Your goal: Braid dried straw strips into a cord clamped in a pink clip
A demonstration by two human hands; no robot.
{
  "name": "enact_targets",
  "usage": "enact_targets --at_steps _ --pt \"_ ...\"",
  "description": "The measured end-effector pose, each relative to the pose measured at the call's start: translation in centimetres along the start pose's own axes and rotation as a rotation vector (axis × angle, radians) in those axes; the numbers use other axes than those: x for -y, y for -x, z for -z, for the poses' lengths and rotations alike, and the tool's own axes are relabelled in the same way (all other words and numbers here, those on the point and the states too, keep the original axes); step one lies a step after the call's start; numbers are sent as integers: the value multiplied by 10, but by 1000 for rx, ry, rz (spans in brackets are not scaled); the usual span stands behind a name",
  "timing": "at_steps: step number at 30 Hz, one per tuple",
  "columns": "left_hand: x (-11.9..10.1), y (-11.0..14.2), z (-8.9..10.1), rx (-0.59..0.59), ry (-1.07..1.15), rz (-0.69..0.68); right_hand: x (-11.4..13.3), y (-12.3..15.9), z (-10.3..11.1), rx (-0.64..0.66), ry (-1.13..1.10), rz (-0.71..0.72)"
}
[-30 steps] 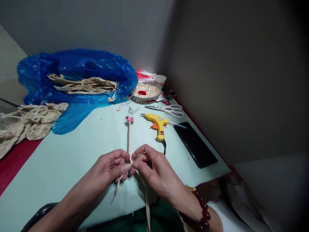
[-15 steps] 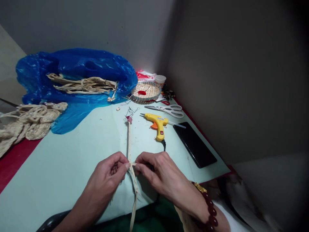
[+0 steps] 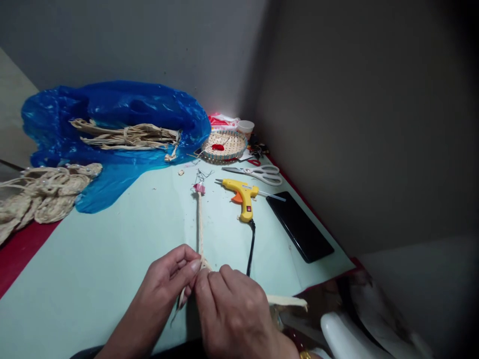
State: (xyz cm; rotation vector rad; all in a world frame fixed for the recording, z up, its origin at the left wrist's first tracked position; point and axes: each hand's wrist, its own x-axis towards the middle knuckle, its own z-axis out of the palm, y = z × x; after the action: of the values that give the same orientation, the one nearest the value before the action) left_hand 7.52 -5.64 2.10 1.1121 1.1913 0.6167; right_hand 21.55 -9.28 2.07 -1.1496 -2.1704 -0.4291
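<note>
A thin braid of pale dried plant fibre (image 3: 200, 224) runs toward me from a pink binder clip (image 3: 199, 188) on the table. My left hand (image 3: 170, 284) pinches the braid's near end between thumb and forefinger. Close against it, my right hand (image 3: 232, 309) is closed on a fibre strand, knuckles up, its fingertips mostly hidden. One pale strand (image 3: 288, 300) sticks out to the right past my right hand. Another loose end hangs below the left fingers.
A yellow glue gun (image 3: 243, 197), white-handled scissors (image 3: 262, 174) and a black phone-like slab (image 3: 301, 227) lie to the right. Behind are a round woven basket (image 3: 230, 142) and a blue plastic bag (image 3: 116, 99) with fibre bundles (image 3: 130, 135). Woven pieces (image 3: 56, 192) sit at left.
My right hand has come nearer and turned knuckles up, pulling its strand in beside the left hand. A strand now extends to the right. The left hand keeps its pinch.
</note>
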Motion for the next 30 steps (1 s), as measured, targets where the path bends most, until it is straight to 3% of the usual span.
enact_targets --at_steps 4,7,9,13,16,18,20,26,30 --pt "0 1 2 -4 86 69 6 4 -7 -35 39 -17" --pt "-5 3 4 -33 130 113 1 5 -2 2 -62 -52" --pt "-8 4 6 -46 119 110 -9 0 9 95 -230 -137" --pt "-12 5 9 -75 93 85 -37 -16 31 222 -562 -451" --pt "-14 4 6 -108 92 61 -48 -23 27 452 -867 -676" --pt "-16 3 4 -140 73 61 -48 -25 18 612 -1088 -766" --pt "-17 3 2 -181 21 71 -46 -26 10 688 -1219 -811" --pt "-11 7 -1 -298 -358 3 -42 -30 18 742 -1121 -812" --pt "-7 12 -8 -406 -586 -45 -39 -28 18 735 -1052 -887"
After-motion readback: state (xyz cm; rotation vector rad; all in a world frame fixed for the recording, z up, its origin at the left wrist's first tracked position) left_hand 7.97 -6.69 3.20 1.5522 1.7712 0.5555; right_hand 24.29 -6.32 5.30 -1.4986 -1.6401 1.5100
